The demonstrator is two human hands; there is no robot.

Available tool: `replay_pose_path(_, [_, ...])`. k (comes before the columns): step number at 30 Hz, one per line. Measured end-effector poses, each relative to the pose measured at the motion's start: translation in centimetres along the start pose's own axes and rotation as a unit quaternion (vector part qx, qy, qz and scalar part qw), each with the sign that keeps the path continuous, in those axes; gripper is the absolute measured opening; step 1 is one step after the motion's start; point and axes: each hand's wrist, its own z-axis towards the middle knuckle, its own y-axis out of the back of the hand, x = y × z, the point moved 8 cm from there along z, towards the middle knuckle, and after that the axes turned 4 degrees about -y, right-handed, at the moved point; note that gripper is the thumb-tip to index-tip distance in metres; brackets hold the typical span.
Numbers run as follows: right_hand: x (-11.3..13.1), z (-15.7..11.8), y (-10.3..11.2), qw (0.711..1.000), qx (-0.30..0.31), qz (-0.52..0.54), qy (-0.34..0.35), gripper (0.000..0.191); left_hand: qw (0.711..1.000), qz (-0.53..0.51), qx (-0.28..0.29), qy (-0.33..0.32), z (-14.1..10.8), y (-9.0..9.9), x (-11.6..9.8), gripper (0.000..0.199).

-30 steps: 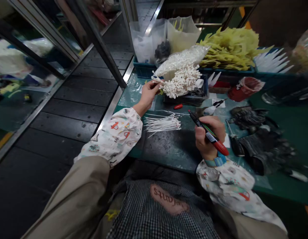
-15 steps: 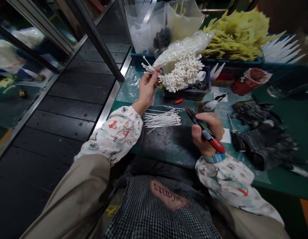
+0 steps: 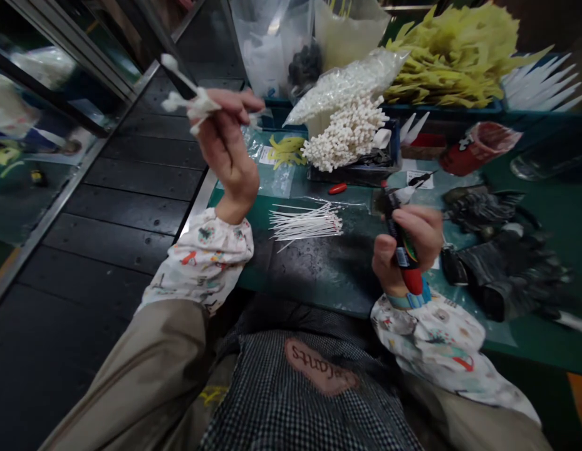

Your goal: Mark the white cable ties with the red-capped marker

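Observation:
My left hand [image 3: 229, 141] is raised left of the table edge, closed round a few white cable ties [image 3: 182, 94] whose knobbed ends stick out leftward; they are blurred. In my right hand [image 3: 408, 244] is a black and red marker pen [image 3: 401, 244], its tip end pointing up and away from me. A red cap [image 3: 337, 188] lies on the table by itself. Between my hands rests a loose pile of white cable ties [image 3: 307, 223], some with reddish marks near their heads. Behind it a thick bundle of white cable ties [image 3: 344, 134] spills out of a clear plastic bag [image 3: 349, 81].
Yellow plastic parts [image 3: 453, 59] and white pointed parts [image 3: 542, 84] fill bins at the back. A red cup [image 3: 478, 147], dark gloves [image 3: 511, 269] and a screwdriver [image 3: 454, 266] lie to the right. Left of the table runs a dark slatted conveyor [image 3: 126, 188] with a metal post.
My left hand has moved left and up, away from the big bundle, with the cable ties. My right hand has shifted slightly right, and the marker pen has turned more upright.

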Motion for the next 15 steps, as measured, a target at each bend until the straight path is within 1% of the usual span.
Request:
replay_pose_path(1, [0.0, 0.1, 0.4, 0.999, -0.032, -0.004, 0.007, 0.037, 0.999, -0.047, -0.001, -0.027, -0.3, 0.0, -1.9, 0.028])
replay_pose_path(2, [0.0, 0.1, 0.7, 0.998, -0.064, 0.002, 0.010, 0.036, 0.996, -0.064, 0.044, 0.044, -1.0, -0.8, -2.4, 0.024])
replay_pose_path(3, [-0.1, 0.2, 0.8, 0.996, -0.089, 0.019, 0.006, 0.035, 0.977, -0.065, 0.133, 0.153, -2.3, -2.3, -2.4, 0.023])
replay_pose_path(4, [-0.3, 0.4, 0.7, 0.994, -0.097, 0.043, -0.011, 0.033, 0.950, -0.095, 0.203, 0.219, -3.9, -3.5, -3.1, 0.022])
replay_pose_path(5, [-0.6, 0.6, 0.4, 0.993, -0.093, 0.067, -0.037, 0.032, 0.906, -0.135, 0.273, 0.293, -5.8, -4.8, -3.7, 0.023])
replay_pose_path(6, [-0.8, 0.7, 0.0, 0.991, -0.085, 0.085, -0.065, 0.032, 0.855, -0.163, 0.336, 0.360, -7.9, -5.7, -4.3, 0.025])
replay_pose_path(8, [-1.1, 0.7, -0.7, 0.988, -0.064, 0.093, -0.109, 0.031, 0.747, -0.206, 0.424, 0.469, -11.6, -6.8, -5.0, 0.033])
replay_pose_path(9, [-1.2, 0.7, -1.0, 0.986, -0.051, 0.092, -0.128, 0.030, 0.698, -0.215, 0.452, 0.512, -13.0, -6.9, -5.0, 0.036])
replay_pose_path(10, [-1.3, 0.7, -1.3, 0.985, -0.037, 0.093, -0.141, 0.029, 0.657, -0.223, 0.467, 0.548, -14.1, -6.9, -4.9, 0.038])
replay_pose_path(11, [-1.3, 0.6, -1.5, 0.983, -0.023, 0.097, -0.151, 0.028, 0.627, -0.231, 0.472, 0.575, -14.9, -6.8, -4.8, 0.040])
replay_pose_path(12, [-1.4, 0.6, -1.7, 0.981, -0.013, 0.103, -0.162, 0.027, 0.606, -0.238, 0.471, 0.595, -15.4, -6.7, -4.6, 0.040])
replay_pose_path(13, [-1.5, 0.5, -1.9, 0.978, -0.003, 0.109, -0.178, 0.025, 0.591, -0.243, 0.469, 0.610, -15.7, -6.6, -4.5, 0.040])
replay_pose_path(15, [-1.6, 0.3, -2.0, 0.973, 0.010, 0.110, -0.204, 0.023, 0.582, -0.245, 0.464, 0.621, -15.9, -6.5, -4.3, 0.039])
